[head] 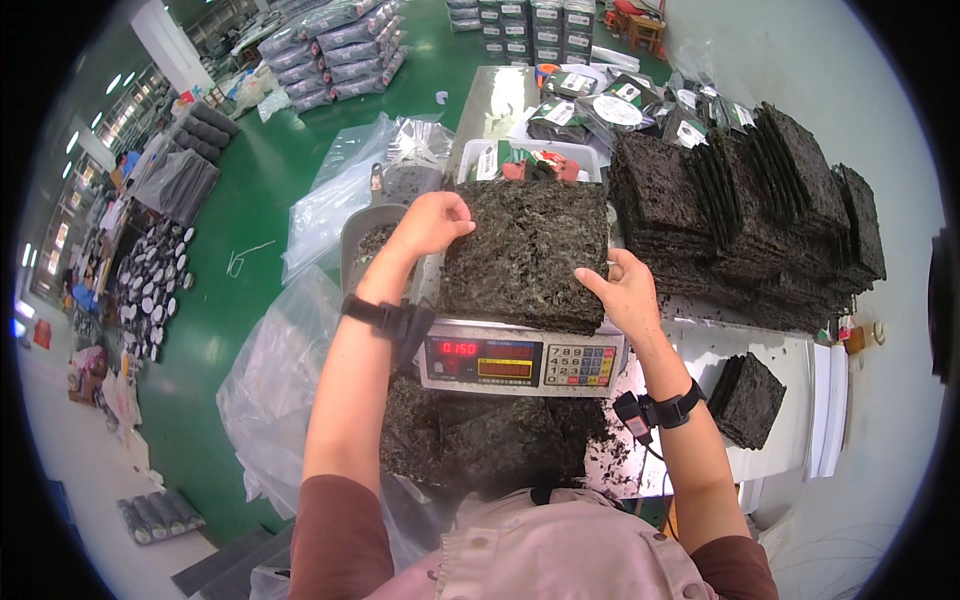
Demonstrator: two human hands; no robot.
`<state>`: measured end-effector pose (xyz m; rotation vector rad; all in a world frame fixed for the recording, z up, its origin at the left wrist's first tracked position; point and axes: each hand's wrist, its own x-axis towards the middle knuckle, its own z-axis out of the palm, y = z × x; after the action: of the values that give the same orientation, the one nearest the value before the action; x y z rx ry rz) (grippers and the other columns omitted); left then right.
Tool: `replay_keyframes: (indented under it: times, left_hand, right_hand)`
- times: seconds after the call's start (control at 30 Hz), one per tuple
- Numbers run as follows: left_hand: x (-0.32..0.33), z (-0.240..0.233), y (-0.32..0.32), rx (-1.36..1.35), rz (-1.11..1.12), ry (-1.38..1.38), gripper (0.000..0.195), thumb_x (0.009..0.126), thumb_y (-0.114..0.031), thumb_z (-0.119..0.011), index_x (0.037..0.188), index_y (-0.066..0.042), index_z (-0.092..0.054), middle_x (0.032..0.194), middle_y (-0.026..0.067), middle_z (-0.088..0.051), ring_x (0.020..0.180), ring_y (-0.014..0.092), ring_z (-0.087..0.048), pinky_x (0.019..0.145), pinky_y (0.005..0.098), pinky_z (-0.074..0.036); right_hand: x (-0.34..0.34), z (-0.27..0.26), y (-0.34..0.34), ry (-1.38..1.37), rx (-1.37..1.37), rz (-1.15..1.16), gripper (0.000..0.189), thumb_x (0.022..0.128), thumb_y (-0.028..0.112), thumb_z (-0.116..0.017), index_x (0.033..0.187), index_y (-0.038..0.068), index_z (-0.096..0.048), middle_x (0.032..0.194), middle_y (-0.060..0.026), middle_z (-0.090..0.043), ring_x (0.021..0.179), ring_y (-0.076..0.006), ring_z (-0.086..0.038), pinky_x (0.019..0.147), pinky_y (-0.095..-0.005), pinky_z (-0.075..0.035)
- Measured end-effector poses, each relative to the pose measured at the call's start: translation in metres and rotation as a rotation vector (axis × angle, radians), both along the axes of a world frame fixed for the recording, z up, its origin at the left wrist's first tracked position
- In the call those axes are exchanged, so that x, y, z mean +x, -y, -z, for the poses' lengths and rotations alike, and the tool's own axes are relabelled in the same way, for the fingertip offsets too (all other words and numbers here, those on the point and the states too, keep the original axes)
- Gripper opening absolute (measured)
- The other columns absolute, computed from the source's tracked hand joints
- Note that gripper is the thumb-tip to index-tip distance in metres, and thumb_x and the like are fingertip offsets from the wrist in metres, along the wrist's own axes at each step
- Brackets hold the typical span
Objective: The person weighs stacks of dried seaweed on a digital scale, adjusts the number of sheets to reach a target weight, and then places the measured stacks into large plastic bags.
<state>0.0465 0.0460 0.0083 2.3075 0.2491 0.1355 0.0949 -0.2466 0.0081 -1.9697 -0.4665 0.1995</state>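
A stack of dark dried seaweed sheets lies on a digital weighing scale whose red display is lit. My left hand is at the stack's upper left edge, thumb and fingers close together there; whether it pinches a sheet is unclear. At the right edge is my right hand, its thumb over the top sheet and its fingers at the side, partly hidden. More seaweed sheets lie between the scale and my body, with loose crumbs to their right.
Tall seaweed stacks stand at the right, a smaller stack nearer me. Behind the scale are a white plastic tray and packaged seaweed. A dustpan with debris and clear plastic bags are at the left.
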Motion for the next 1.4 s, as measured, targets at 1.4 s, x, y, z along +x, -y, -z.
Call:
replay_keyframes:
  times: [1.4]
  left_hand:
    - [-0.042, 0.012, 0.014, -0.753, -0.335, -0.095, 0.047, 0.084, -0.040, -0.061, 0.115, -0.005, -0.054, 0.111, 0.0042, -0.057, 0.097, 0.014, -0.054, 0.084, 0.0281, -0.042]
  right_hand:
    - [0.036, 0.025, 0.019, -0.556, 0.367, 0.276, 0.053, 0.082, 0.041, -0.063, 0.113, 0.001, -0.051, 0.106, -0.0109, -0.058, 0.101, -0.0185, -0.052, 0.084, -0.0304, -0.043]
